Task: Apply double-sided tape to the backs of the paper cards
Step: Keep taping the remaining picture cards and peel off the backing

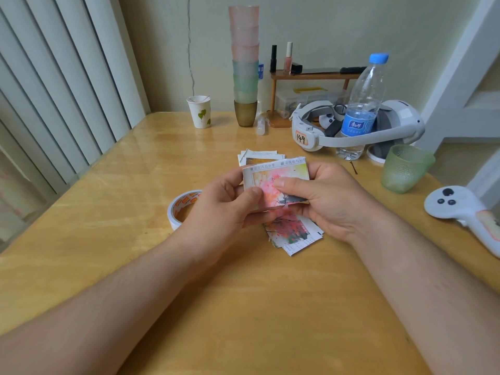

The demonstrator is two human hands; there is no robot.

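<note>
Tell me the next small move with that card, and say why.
Probably turn the card over. Both the left hand and the right hand pinch it with the printed picture facing up, so the back that needs tape is hidden. The tape roll lies untouched on the table beside the left hand, ready to pick up afterwards.

tape roll (180, 209) left of card pile (293, 235) | bottle (361, 109) behind
</note>
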